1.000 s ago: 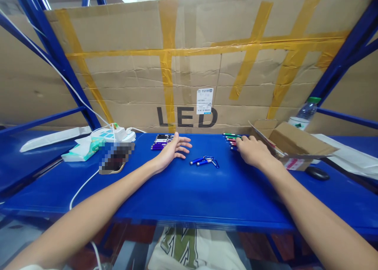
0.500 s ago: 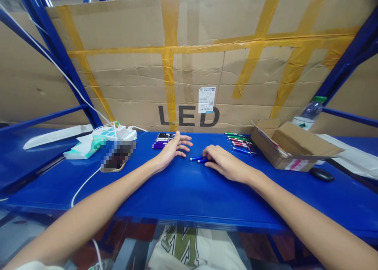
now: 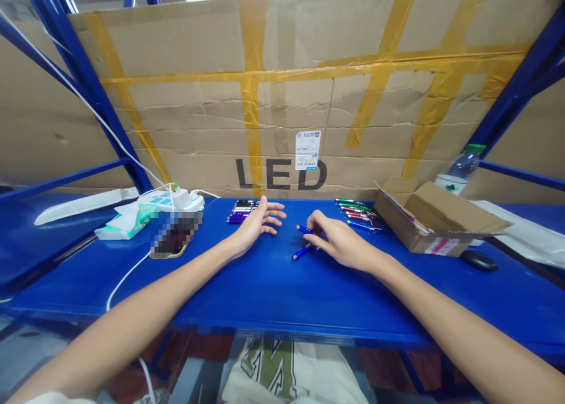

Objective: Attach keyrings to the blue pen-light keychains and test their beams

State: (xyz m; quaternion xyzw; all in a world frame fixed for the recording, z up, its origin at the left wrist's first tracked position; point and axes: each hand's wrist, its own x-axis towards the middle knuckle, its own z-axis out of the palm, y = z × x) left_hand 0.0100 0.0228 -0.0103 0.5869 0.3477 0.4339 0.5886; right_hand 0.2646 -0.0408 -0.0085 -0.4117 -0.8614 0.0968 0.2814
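Observation:
My right hand [image 3: 338,242] pinches a blue pen [image 3: 302,229] between thumb and fingers, its silver-tipped end pointing left. A second blue pen [image 3: 301,252] lies slanted on the blue table [image 3: 273,292] just below, its far end hidden by my right hand. My left hand [image 3: 253,230] rests on its edge with the fingers spread and nothing in them. Right behind it sits a row of black, white and purple pens [image 3: 237,217], partly covered by that hand. Several green, red and blue pens [image 3: 359,214] lie in a group beyond my right hand.
An open cardboard box [image 3: 415,227] stands at the right, with a black computer mouse [image 3: 479,261] and a bottle [image 3: 461,165] near it. At the left are a phone [image 3: 179,233], a tissue pack [image 3: 126,222] and a power strip [image 3: 170,199]. A large cardboard sheet [image 3: 198,121] closes off the back.
My right hand has shifted slightly right and raised one blue pen. The other blue pen has turned and now lies slanted, nearer to me. My left hand has hardly moved.

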